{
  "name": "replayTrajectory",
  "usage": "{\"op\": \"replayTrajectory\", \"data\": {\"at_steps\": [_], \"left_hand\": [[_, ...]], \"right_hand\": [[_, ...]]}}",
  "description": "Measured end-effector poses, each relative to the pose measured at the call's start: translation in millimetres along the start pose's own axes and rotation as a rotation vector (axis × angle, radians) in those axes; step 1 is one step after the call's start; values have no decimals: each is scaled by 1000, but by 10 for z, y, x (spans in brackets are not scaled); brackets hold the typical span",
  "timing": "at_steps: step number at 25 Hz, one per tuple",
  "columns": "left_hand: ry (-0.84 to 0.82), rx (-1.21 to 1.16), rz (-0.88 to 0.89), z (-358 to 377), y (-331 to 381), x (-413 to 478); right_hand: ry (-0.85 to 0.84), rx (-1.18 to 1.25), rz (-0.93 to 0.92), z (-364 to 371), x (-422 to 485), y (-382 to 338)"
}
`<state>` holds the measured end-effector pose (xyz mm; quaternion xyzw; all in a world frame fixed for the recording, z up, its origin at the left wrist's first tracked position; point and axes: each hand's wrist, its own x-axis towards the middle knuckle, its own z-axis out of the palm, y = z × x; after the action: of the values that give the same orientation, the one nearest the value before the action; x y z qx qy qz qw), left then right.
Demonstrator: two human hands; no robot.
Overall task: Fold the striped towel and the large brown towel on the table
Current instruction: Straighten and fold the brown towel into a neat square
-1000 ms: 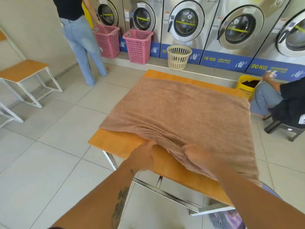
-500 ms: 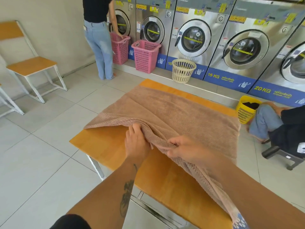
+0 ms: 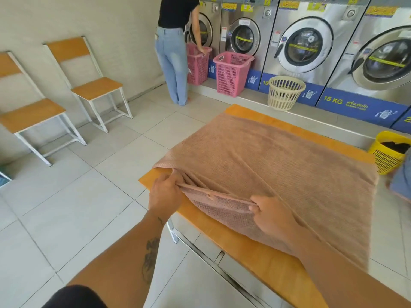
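The large brown towel (image 3: 266,165) is spread over the tabletop (image 3: 249,247). Its near hem, at 6 o'clock, is pinched by both hands: left hand (image 3: 164,196) at the corner, right hand (image 3: 272,215) along the edge.

This is a self-service laundromat. A row of big steel front-loading washers (image 3: 304,45) is lining the far wall, with load sizes such as 15 KG printed beneath them. Plastic laundry baskets (image 3: 231,73) are sitting just in front of the washers, and a person (image 3: 175,52) is standing at one, reaching in.
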<state>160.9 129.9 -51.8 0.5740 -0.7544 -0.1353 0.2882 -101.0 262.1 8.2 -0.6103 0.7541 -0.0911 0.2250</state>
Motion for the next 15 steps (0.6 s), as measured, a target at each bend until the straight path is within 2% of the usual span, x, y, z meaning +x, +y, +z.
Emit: {"op": "replayTrajectory", "data": {"at_steps": [5, 8, 9, 11, 13, 15], "left_hand": [[29, -16, 5, -317, -212, 301], [-17, -225, 7, -406, -288, 497], [-70, -300, 5, -418, -344, 566], [-236, -360, 24, -452, -511, 726], [-398, -321, 130, -482, -652, 879], [-522, -351, 214, -518, -704, 1003]], "right_hand": [[27, -109, 13, 206, 68, -321], [19, -202, 198, 297, 171, -400], [-42, -280, 312, 340, 189, -451], [-143, -411, 426, 457, 287, -614], [-218, -304, 394, 603, 470, -963], [-179, -85, 304, 660, 699, -1448]]}}
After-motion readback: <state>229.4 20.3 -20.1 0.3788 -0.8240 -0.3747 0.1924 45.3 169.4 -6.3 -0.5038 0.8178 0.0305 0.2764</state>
